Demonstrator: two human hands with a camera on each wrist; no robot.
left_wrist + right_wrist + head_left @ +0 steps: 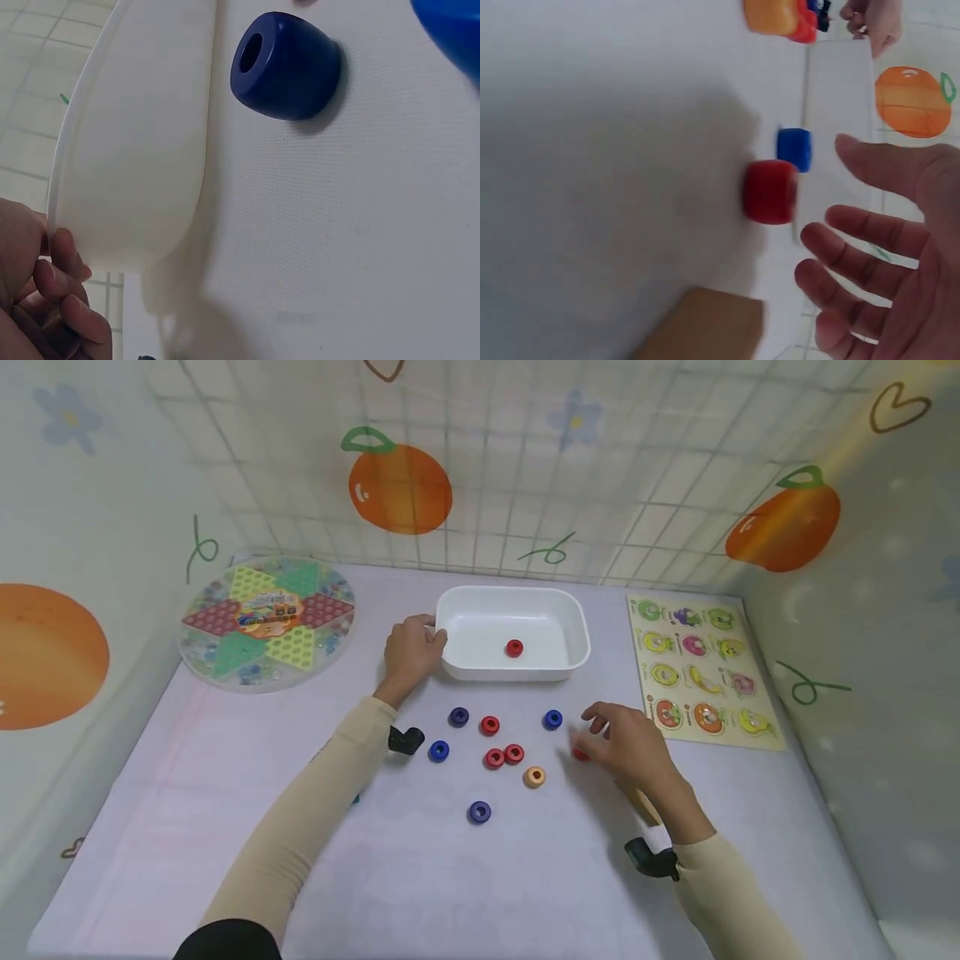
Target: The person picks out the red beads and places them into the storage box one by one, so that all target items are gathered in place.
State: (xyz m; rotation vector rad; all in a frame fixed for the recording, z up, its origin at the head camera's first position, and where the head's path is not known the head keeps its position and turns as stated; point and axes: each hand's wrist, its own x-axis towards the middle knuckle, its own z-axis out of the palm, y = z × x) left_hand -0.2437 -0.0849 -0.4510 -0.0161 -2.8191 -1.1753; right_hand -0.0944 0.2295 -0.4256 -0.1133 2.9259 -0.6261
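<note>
One red ring (514, 648) lies in your white tub (573, 618), centre frame; left hand (411, 651) grips its rim; right hand (628, 745), fingers spread, hovers at another red ring (579, 753); eight remain on the surface (450, 877).

The head camera looks forward and down over the whole table (225, 827). The left wrist camera sits low and close against the white tub (135, 150); the right wrist camera skims the table, sharing that tub (840, 112).

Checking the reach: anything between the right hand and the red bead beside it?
Nothing: in the right wrist view, bare tabletop separates the right hand from the red bead.
</note>
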